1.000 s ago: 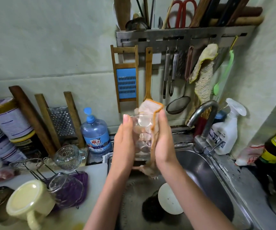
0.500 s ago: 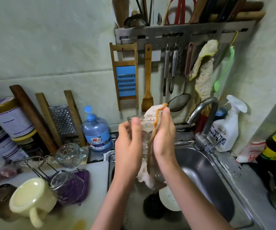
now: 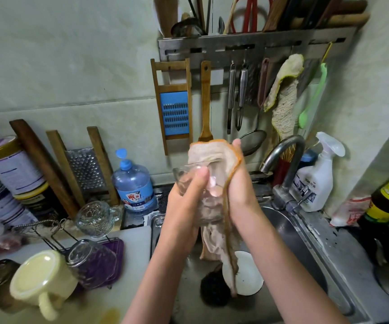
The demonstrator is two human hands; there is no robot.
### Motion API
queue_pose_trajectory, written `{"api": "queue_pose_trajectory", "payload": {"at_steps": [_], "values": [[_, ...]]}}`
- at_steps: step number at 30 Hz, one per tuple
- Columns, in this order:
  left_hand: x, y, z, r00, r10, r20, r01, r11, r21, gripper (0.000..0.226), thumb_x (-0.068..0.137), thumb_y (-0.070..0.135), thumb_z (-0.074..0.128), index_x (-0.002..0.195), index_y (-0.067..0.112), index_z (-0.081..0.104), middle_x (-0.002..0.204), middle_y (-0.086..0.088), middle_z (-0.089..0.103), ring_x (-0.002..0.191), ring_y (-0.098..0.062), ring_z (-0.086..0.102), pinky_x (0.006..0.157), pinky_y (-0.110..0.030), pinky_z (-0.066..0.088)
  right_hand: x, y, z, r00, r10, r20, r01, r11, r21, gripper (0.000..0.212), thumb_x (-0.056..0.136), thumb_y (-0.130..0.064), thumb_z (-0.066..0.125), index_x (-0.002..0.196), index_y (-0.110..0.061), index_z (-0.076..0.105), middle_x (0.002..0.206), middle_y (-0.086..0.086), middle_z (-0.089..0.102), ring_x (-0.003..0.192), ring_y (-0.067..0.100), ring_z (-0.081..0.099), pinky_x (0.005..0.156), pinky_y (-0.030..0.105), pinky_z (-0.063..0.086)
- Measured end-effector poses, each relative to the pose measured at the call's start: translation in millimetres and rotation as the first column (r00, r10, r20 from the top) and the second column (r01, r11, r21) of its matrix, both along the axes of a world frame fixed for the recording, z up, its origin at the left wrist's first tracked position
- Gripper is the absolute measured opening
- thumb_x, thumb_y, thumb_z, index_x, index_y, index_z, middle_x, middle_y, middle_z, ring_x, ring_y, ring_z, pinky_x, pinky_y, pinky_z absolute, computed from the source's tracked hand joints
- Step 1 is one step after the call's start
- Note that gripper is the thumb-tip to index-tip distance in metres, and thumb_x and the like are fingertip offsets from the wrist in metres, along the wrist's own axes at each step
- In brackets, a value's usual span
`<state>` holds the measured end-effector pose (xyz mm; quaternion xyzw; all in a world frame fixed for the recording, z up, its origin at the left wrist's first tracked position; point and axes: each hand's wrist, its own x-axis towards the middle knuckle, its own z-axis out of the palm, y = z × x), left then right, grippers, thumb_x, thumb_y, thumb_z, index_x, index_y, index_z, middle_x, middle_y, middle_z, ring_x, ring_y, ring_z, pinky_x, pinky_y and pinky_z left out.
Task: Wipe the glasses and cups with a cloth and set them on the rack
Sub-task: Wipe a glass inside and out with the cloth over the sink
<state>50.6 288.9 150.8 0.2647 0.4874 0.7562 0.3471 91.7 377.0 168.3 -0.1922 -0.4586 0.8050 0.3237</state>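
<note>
While the clear drinking glass (image 3: 182, 177) is held up over the steel sink (image 3: 305, 242), the person's left grip (image 3: 184, 206) is curled round its near side, thumb laid across the wall. The right grip (image 3: 240, 190) is wrapped over the pale, orange-edged cloth (image 3: 212, 155), pressing it to the far side. The cloth's top is folded above the rim and its tail hangs toward the basin.

To wipe well, I'd say the left should turn the glass bit by bit while the right works cloth round the wall and into the mouth. It should be firm without squeezing, since wet glass slips.

The glass looks thin and see-through, fingers and cloth showing through it, its mouth tilted up and leftward. On the surface to the left, the wire rack (image 3: 48, 232) has an upturned cream mug (image 3: 41, 277) and another clear glass (image 3: 88, 260) leaning at it, so this one likely goes there next.
</note>
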Motion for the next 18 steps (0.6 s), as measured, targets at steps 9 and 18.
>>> {"api": "queue_pose_trajectory", "payload": {"at_steps": [9,18], "values": [[-16.3,-4.5,0.1,0.991,0.112,-0.071,-0.118,0.989,-0.09,0.021,0.096,0.034,0.056,0.11,0.021,0.063,0.086,0.019,0.074,0.085,0.005,0.068,0.074,-0.012,0.052,8.6,-57.0,-35.8,0.923,-0.381,0.057,0.127,0.438,0.89,0.069,0.096,-0.043,0.024,0.154,-0.01,0.007,0.162,0.004,0.008,0.149,0.008,0.003,0.122,0.037,0.012],[-7.0,-2.6,1.5,0.99,0.123,-0.067,-0.127,0.99,-0.063,0.053,0.059,0.071,0.059,0.08,0.026,0.079,0.085,-0.002,0.075,0.082,-0.019,0.072,0.079,-0.035,0.055,7.1,-12.0,7.0,0.979,0.189,-0.071,-0.194,0.979,-0.066,0.064,0.099,-0.046,0.032,0.07,-0.013,0.078,0.076,0.007,0.073,0.07,0.017,0.07,0.067,0.025,0.058]]}}
